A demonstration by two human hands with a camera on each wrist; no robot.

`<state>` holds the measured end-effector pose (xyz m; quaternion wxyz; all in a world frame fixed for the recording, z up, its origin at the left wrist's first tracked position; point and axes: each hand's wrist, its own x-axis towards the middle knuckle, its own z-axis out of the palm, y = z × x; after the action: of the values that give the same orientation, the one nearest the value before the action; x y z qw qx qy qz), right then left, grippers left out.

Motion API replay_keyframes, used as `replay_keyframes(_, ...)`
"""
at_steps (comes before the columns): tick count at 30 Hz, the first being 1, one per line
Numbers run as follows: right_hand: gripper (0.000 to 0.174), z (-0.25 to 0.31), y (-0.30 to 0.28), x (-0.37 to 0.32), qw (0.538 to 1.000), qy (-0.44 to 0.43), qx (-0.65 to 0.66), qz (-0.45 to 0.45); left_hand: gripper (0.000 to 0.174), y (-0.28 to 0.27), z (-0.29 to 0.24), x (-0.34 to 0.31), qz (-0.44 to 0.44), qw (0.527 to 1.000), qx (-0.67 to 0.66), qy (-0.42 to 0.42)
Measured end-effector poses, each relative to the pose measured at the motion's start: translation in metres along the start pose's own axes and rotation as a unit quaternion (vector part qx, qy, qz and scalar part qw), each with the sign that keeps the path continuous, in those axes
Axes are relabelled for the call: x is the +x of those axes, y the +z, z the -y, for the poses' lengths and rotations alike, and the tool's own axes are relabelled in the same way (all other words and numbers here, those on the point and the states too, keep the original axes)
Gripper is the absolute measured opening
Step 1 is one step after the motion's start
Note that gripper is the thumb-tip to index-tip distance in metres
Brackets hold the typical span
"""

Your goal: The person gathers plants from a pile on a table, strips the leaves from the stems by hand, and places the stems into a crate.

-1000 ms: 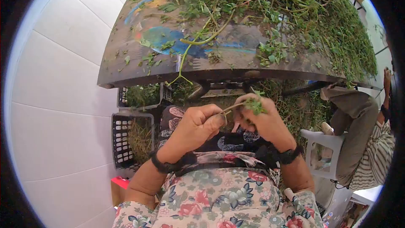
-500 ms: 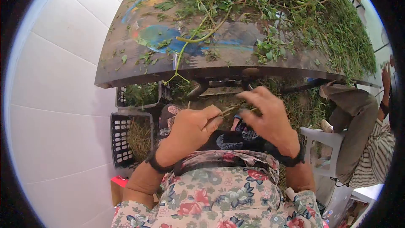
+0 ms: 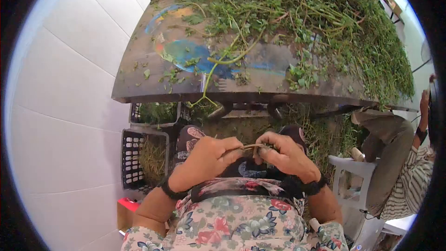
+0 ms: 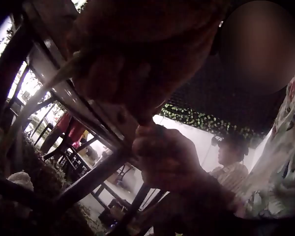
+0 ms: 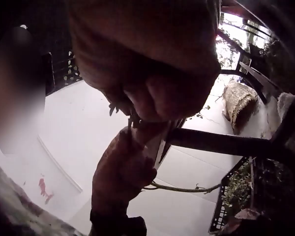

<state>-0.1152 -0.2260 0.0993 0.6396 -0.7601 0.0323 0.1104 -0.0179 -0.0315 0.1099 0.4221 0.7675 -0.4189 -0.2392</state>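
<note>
Below the near edge of the surface [image 3: 139, 81], over the person's lap, both hands meet on one thin stem [image 3: 254, 147]. The left hand [image 3: 204, 160] pinches one end between thumb and curled fingers. The right hand [image 3: 284, 155] nips the other end with its fingertips, knuckles up. Held this way, the stem lies taut and nearly level between them, close to the body, which probably gives the fingers firm purchase on so slight a thing. The wrist views are dark and add only that the fingers are curled tight.

A thick heap of greens [image 3: 325, 23] covers the far and right parts of the surface, and a long stalk [image 3: 209, 76] trails over the front edge. A black crate [image 3: 131, 158] with pale stems inside stands on the white tiled floor [image 3: 60, 111], just beside the person's left knee. A second crate [image 3: 135, 110] of leafy bits sits behind it, under the surface. On the right, another person [image 3: 409, 176] sits near a white stool [image 3: 355, 165], close to the right elbow. The overhanging edge and its dangling stalk hang above the hands.
</note>
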Motion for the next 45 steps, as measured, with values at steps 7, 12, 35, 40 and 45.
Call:
replay_keyframes(7,0.022,-0.003,0.003,0.0,0.981,-0.045,-0.182,0.04,0.013,-0.007,0.011,-0.012,0.052,0.998,0.034,-0.027)
replay_keyframes(12,0.019,-0.018,0.012,0.008,0.942,-0.096,-0.317,-0.058,0.014,0.008,0.014,-0.014,-0.001,0.996,0.084,0.028)
replay_keyframes(35,0.019,-0.038,0.045,0.051,0.987,0.138,0.003,-0.086,0.017,0.012,0.05,-0.029,-0.053,0.991,0.121,-0.037)
replay_keyframes(40,0.018,-0.05,0.048,0.054,0.982,-0.025,-0.156,-0.105,0.017,0.005,0.049,-0.032,-0.037,0.985,0.15,-0.079)
replay_keyframes(45,0.015,-0.085,0.046,0.058,0.953,-0.092,-0.263,-0.117,0.018,0.009,0.06,-0.039,-0.046,0.989,0.11,-0.082)
